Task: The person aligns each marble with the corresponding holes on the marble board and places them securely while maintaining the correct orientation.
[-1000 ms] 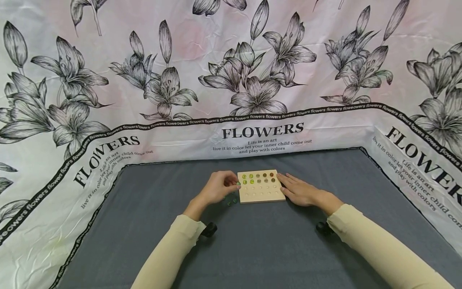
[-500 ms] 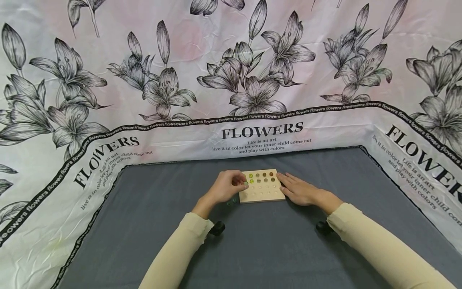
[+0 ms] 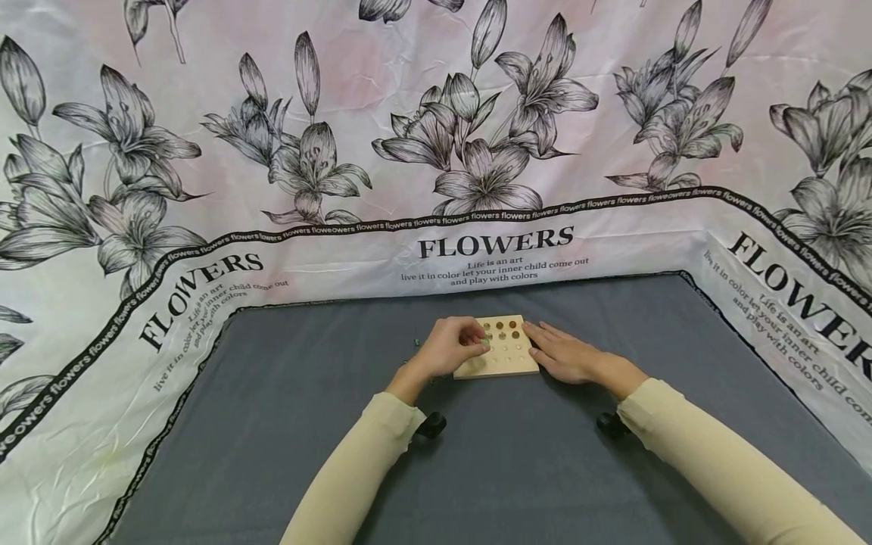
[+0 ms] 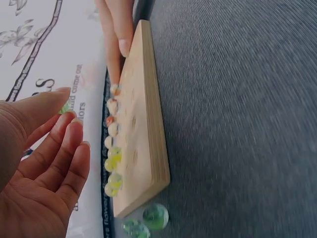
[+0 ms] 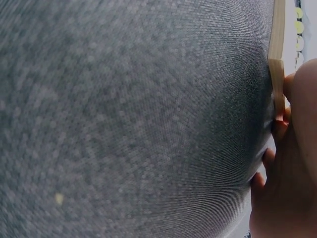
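Observation:
A pale wooden board with rows of round hollows lies on the grey cloth. Marbles fill its far two rows: yellow-green marbles toward the left end, brownish and whitish ones toward the right. Between thumb and fingertips my left hand pinches a green marble, held just above the board. In the head view this hand hides the board's left part. My right hand rests against the board's right edge, its fingers fairly straight, thumb touching the near side.
Loose green glass marbles lie on the cloth off the board's left end, partly behind my left hand in the head view. A grey cloth covers the table. A white flower-printed curtain rises at the back and sides.
My left hand has moved right with the green marble, from the board's left edge to over its middle. The right hand stays at the board's right edge.

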Motion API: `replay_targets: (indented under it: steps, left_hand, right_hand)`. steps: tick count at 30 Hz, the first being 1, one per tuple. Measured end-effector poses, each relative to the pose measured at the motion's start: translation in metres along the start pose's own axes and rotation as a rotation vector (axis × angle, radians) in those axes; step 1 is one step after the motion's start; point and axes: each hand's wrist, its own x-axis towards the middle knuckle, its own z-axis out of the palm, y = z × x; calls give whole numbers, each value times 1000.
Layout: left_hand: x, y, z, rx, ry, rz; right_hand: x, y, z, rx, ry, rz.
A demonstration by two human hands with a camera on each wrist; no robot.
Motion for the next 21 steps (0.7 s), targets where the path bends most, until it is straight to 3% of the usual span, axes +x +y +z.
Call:
replay_targets:
  steps: [6, 21]
  left_hand:
    - [8, 3, 11, 14, -19, -31]
    - [20, 6, 37, 17, 1, -5]
  right_hand:
    - [1, -1, 1, 14, -13, 19]
    - [1, 1, 1, 1, -20, 22]
